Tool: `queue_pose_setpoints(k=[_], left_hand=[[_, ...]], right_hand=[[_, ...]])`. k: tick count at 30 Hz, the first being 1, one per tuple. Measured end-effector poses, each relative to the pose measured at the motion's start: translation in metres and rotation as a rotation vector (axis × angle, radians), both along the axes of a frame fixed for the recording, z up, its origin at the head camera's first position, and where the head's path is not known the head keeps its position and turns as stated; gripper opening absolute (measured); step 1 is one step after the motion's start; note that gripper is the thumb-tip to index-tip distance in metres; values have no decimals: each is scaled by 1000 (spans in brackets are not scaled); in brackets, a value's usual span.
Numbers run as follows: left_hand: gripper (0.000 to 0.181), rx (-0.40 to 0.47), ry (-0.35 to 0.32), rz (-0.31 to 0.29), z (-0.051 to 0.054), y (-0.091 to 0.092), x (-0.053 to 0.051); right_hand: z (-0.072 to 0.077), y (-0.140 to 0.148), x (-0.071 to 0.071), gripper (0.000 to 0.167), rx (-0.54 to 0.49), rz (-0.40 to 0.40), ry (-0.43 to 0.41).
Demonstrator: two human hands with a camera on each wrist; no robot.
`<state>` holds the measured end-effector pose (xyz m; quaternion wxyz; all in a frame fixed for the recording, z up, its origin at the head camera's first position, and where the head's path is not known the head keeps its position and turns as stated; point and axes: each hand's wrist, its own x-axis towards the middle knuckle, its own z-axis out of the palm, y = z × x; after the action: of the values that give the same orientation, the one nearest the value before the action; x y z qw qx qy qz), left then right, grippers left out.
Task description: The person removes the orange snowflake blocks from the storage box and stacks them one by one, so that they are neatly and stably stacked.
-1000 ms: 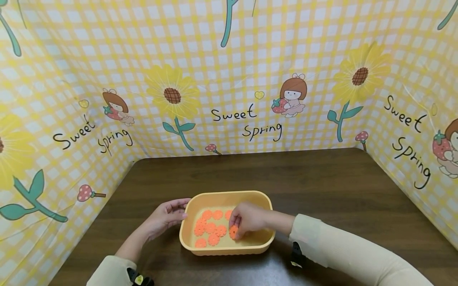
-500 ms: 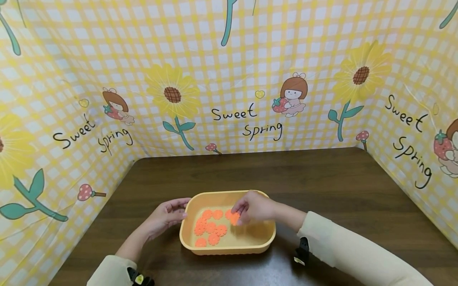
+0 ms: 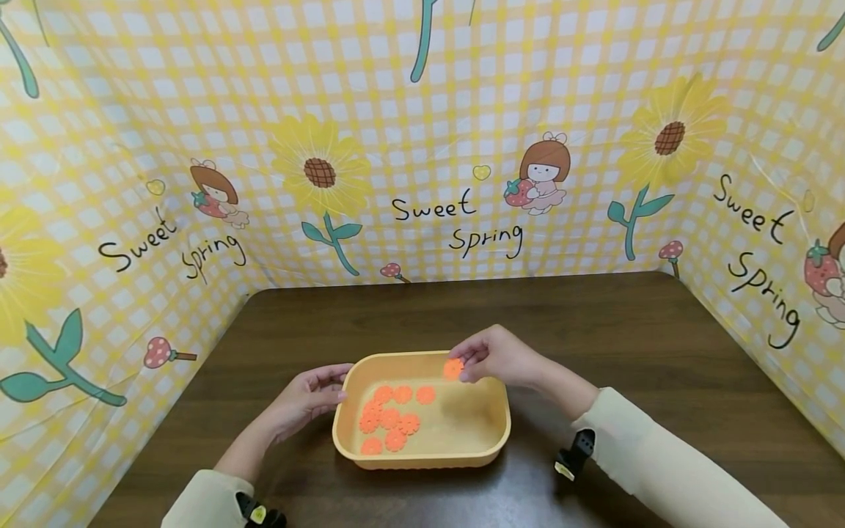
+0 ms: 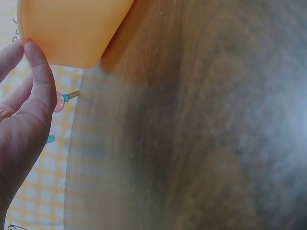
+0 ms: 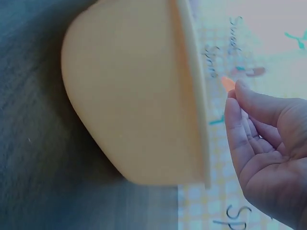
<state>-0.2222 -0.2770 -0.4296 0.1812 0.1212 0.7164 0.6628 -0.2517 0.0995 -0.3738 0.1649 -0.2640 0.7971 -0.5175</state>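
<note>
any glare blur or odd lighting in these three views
Head view: checked backdrop fairly sharp, faint sheen on the dark wooden tabletop in front of the yellow tub; left wrist view: tabletop blurred, pale glare at the right edge; right wrist view: backdrop washed out at upper right, tabletop shadowed left of the tub.

Bare right hand [image 3: 505, 357], a second ago down inside the rounded-rectangular yellow plastic tray [image 3: 462, 429], is now raised near the tray's far rim; the flat orange flower-edged disc [image 3: 452, 369] pinched in its fingers rises with it and shifts rightward. Flat orange scalloped piece [image 3: 425, 395] on the tray floor, earlier partly covered by the hand, now shows whole.
</note>
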Motion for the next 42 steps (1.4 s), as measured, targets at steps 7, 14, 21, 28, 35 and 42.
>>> queue_pose_setpoints(k=[7, 14, 21, 28, 35, 42], left_hand=[[62, -7, -10, 15, 0, 1, -1], [62, -15, -12, 25, 0, 1, 1], [62, -15, -13, 28, 1, 2, 1], [61, -14, -18, 31, 3, 3, 3], [62, -20, -13, 27, 2, 3, 2], [62, -13, -13, 27, 3, 4, 3]], right_hand=[[-2, 22, -7, 31, -28, -133, 42], [-8, 44, -17, 33, -125, -208, 64], [-19, 61, -32, 35, -140, -299, 89], [-32, 77, -46, 37, -161, -351, 85], [-41, 93, -60, 39, -153, -412, 55], [-55, 109, -72, 37, -84, -479, 66]])
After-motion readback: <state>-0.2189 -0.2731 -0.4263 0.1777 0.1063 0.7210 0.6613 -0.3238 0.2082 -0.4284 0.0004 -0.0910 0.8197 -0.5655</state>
